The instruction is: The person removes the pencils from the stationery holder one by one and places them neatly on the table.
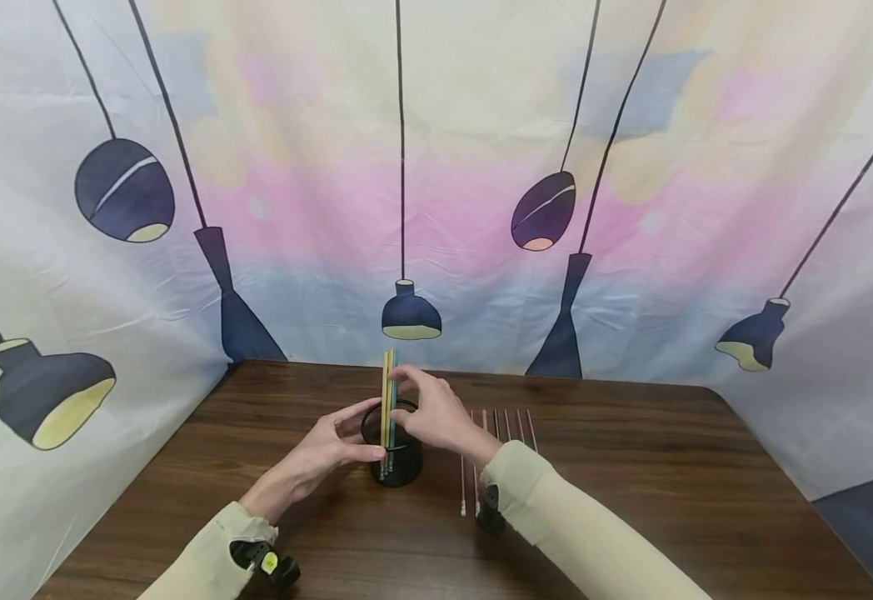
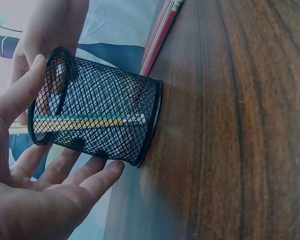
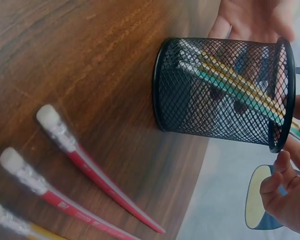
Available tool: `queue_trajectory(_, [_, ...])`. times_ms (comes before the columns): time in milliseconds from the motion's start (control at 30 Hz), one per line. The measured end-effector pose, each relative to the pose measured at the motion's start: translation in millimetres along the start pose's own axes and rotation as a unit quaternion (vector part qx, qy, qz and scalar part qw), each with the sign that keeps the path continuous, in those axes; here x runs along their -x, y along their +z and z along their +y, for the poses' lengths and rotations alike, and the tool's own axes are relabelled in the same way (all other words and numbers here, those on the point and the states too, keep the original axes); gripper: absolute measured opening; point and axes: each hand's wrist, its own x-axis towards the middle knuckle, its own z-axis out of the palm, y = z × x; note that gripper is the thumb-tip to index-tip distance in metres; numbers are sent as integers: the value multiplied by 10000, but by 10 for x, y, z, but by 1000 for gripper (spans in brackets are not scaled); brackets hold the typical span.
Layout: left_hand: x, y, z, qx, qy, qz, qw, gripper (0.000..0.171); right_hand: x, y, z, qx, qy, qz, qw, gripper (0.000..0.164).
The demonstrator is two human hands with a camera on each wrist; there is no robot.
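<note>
A black mesh pencil cup (image 1: 399,468) stands upright on the table. My left hand (image 1: 313,457) holds it from the left, thumb near the rim and fingers spread around the far side, as the left wrist view also shows. Yellow and green pencils (image 1: 386,385) stand in the cup, leaning, with their white eraser ends down inside the mesh (image 3: 225,82). Over the cup's mouth, my right hand (image 1: 438,410) pinches these pencils between thumb and fingers. Its fingertips lie close to the rim in the right wrist view.
Right of the cup, several pencils lie side by side on the brown wooden table (image 1: 631,467). Nearest the right wrist camera are red pencils (image 3: 107,185) and a yellow pencil (image 3: 37,232). Behind the table hangs a curtain (image 1: 316,208) printed with lamps.
</note>
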Motion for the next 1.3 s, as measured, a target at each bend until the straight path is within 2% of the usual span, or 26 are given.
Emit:
queue_trajectory(433, [3,-16,-23,56,82,-173,9998,86,-27,61,91,124,24,573,9983,42])
queue_trajectory(1033, [11,-18,-20,87,85,-194,9997,87,-8,137,80,112,58,625,9980,46])
queue_trajectory(1300, [16,-16,-25,150,91,-243,9996,87,-20,88,102,-1,-269,1042,9942,48])
